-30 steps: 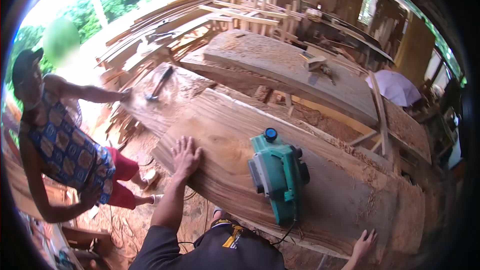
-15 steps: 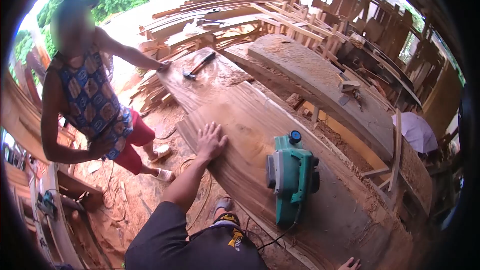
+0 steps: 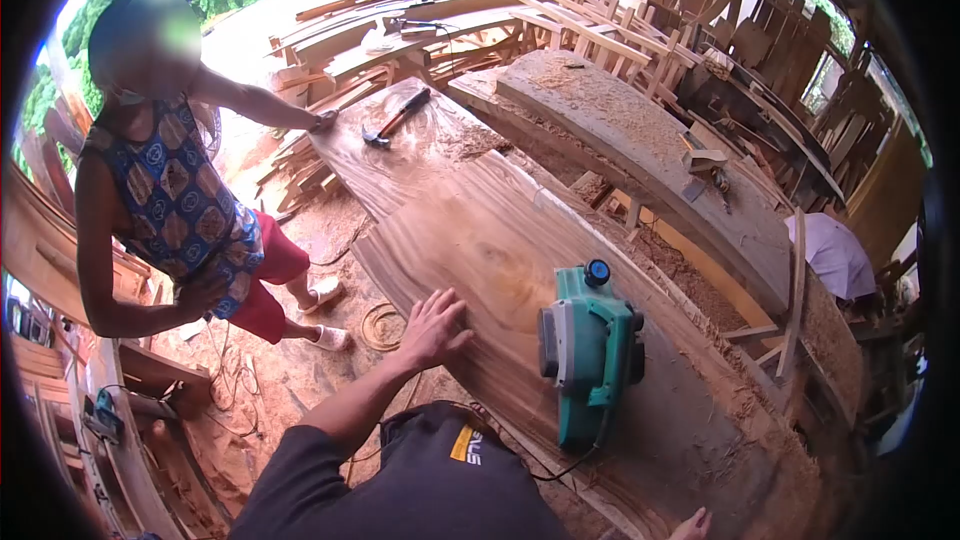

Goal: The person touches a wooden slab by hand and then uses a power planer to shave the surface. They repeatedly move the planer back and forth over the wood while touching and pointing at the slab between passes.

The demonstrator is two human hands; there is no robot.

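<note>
My left hand (image 3: 435, 330) lies flat with its fingers spread on the near edge of a wide wooden plank (image 3: 480, 225). To its right, a green electric planer (image 3: 590, 355) rests on the same plank, apart from both hands. At the bottom edge of the view, only the fingertips of my right hand (image 3: 692, 526) show, beside the plank's lower end; the rest is cut off. A hammer (image 3: 396, 120) lies on another board (image 3: 350, 155) beyond the plank.
A person (image 3: 175, 180) stands at the left with one hand on the far board. Behind the plank lies a thick, shavings-covered slab (image 3: 620, 130) with a small tool (image 3: 705, 160) on it. Stacked lumber (image 3: 430, 5) fills the back. A coiled cord (image 3: 381, 327) lies on the floor.
My left hand has slid along the plank's edge toward me and slightly right. The view has shifted a little, and less of my right hand's fingers shows.
</note>
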